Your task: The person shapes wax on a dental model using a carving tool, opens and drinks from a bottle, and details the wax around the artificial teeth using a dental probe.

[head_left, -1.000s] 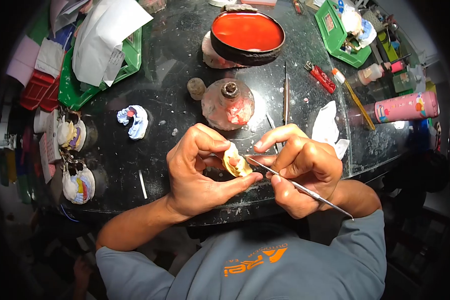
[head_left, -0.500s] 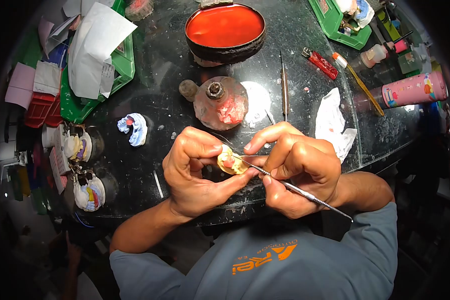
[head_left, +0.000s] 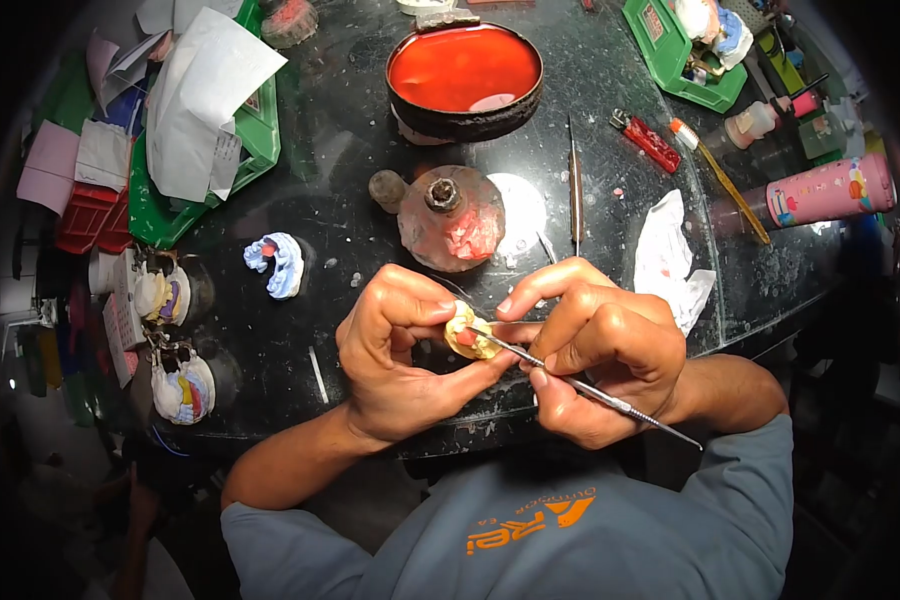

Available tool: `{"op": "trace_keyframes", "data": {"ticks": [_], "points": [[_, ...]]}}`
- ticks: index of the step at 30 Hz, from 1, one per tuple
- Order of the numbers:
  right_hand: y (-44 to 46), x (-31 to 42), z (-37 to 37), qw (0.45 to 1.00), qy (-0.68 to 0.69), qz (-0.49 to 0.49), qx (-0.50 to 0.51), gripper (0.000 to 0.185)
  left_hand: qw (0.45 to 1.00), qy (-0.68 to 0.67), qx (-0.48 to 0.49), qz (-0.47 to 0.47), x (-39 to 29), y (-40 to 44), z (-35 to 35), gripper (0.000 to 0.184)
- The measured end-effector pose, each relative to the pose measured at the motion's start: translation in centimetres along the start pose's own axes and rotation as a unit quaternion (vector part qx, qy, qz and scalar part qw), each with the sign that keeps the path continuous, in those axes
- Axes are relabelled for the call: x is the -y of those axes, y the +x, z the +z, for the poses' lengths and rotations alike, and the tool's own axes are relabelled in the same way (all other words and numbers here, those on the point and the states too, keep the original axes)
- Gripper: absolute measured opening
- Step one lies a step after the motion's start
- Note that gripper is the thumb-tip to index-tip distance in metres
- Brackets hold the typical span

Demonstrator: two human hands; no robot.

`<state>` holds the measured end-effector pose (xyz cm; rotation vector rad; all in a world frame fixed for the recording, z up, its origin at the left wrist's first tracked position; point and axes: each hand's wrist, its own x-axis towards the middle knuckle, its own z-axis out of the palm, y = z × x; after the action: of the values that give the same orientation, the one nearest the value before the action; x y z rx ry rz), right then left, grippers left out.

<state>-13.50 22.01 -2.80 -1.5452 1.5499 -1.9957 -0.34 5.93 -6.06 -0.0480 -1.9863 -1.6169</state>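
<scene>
Between the thumb and fingers of my left hand (head_left: 402, 355) sits a small yellowish dental cast (head_left: 470, 345) with a pink patch on it. My right hand (head_left: 610, 360) pinches a thin metal dental carver (head_left: 595, 392) with a ridged handle; one tip rests at the pink patch, and the other, hooked end points down toward my right forearm. Just beyond the hands stands a spirit burner (head_left: 452, 222) smeared with pink wax. A blue-and-white dental cast (head_left: 275, 265) lies to its left on the black bench.
Behind the burner is an oval pan of red liquid (head_left: 465, 70). A long knife-like tool (head_left: 575, 190), red lighter (head_left: 645, 140), toothbrush (head_left: 720, 180), crumpled tissue (head_left: 670, 260) and pink bottle (head_left: 832, 190) lie to the right. Mounted casts (head_left: 182, 385) and green trays (head_left: 260, 150) line the left.
The carver's tip has shifted onto the pink patch, and the cast has turned slightly in my left hand. The whole view has shifted a little, moving the bench items right and down.
</scene>
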Motion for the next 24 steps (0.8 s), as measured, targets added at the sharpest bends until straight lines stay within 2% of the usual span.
{"op": "trace_keyframes", "data": {"ticks": [3, 6, 8, 11, 13, 16, 18, 20, 22, 24], "points": [[0.4, 0.1, -0.6, 1.000, -0.005, -0.016, 0.000, 0.014, 0.999, -0.037, -0.030, -0.010, -0.2, 0.4, 0.4, 0.062], [0.8, -0.6, -1.9, 0.996, -0.055, -0.055, 0.042, 0.022, 0.986, -0.135, -0.049, -0.089, -0.3, 0.4, 0.8, 0.066], [1.5, -0.7, -1.7, 0.995, -0.089, -0.051, -0.012, 0.022, 0.972, -0.184, -0.042, -0.141, -1.0, 0.6, 0.7, 0.067], [1.7, -1.8, -2.1, 0.993, -0.102, -0.052, -0.031, 0.031, 0.952, -0.222, -0.019, -0.209, -1.8, 0.7, 0.2, 0.064], [1.6, -1.0, -1.2, 0.994, -0.017, 0.059, -0.088, 0.031, 0.947, -0.230, -0.020, -0.221, -2.0, 0.8, 0.2, 0.063], [2.0, -0.5, -0.9, 0.994, -0.014, 0.070, -0.083, 0.028, 0.948, -0.231, -0.023, -0.219, -2.2, 0.8, 0.3, 0.062], [2.2, -1.4, -2.3, 0.993, -0.108, -0.056, -0.004, 0.026, 0.949, -0.226, -0.025, -0.217, -2.3, 0.9, 0.3, 0.061], [2.0, -1.1, -2.6, 0.997, -0.065, -0.044, 0.011, 0.019, 0.955, -0.213, -0.011, -0.207, -2.1, 0.8, 0.2, 0.064], [1.4, -1.2, -1.8, 1.000, 0.021, -0.014, -0.010, 0.017, 0.958, -0.205, 0.001, -0.200, -1.9, 0.8, 0.1, 0.065], [1.1, -1.0, -1.3, 0.999, 0.050, 0.004, -0.018, 0.016, 0.960, -0.203, 0.011, -0.195, -1.7, 0.7, 0.1, 0.066]]}}
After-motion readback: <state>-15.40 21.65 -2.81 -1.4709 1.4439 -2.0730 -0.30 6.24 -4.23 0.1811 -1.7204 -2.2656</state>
